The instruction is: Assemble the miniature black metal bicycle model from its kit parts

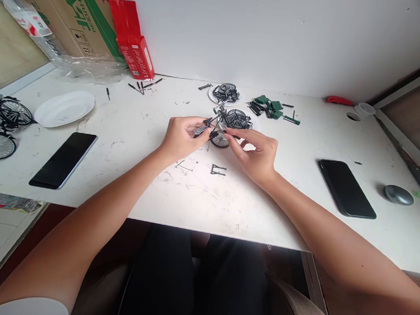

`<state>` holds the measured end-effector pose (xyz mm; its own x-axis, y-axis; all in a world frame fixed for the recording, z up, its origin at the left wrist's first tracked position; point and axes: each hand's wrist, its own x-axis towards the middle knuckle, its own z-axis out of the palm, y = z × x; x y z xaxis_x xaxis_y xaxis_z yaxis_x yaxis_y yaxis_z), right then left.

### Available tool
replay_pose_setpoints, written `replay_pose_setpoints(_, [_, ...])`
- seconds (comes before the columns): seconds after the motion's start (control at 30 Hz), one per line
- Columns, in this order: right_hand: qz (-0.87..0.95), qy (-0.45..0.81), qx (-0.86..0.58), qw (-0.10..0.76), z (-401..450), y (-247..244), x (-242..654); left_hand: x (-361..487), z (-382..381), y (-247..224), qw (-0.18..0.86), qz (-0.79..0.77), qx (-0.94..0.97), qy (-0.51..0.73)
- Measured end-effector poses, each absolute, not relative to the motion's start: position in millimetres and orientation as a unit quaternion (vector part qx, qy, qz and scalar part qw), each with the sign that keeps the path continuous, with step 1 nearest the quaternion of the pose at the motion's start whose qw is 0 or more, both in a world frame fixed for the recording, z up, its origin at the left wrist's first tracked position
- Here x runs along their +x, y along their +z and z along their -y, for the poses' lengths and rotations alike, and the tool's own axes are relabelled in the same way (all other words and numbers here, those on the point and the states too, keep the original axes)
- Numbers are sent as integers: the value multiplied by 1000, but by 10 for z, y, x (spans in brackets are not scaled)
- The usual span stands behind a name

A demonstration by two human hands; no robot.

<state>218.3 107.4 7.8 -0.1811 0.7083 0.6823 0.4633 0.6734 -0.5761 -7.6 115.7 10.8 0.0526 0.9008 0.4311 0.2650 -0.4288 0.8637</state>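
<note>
Near the middle of the white table, my left hand (185,137) is closed on the rear part of a small black model bicycle (219,138), by its seat and rack. My right hand (256,153) has its thumb and forefinger pinched at the bicycle's frame, above the spoked wheel; whether it also holds a small part is hidden. Just behind, a paper plate (256,124) bears black spoked wheels (238,118). Below the hands lie a small black forked part (218,170) and thin metal rods (184,165).
Finished-looking model bicycles (1,126), a white plate (65,108) and a phone (64,159) are at left. Green and black parts (270,107) lie behind right. Another phone (346,187) and a grey round object (398,194) are at right. A red box (136,57) stands behind.
</note>
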Motion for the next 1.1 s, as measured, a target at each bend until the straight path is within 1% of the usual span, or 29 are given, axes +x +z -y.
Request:
replay_pose_setpoints(0.73, [759,111,-375,520,-1058,105,2172,-102,-1185,79,287,-429,676,526])
replay_pose_setpoints(1.1, [742,114,-399,526,-1082,58,2176,-111,-1230,9,251,-403,696,538])
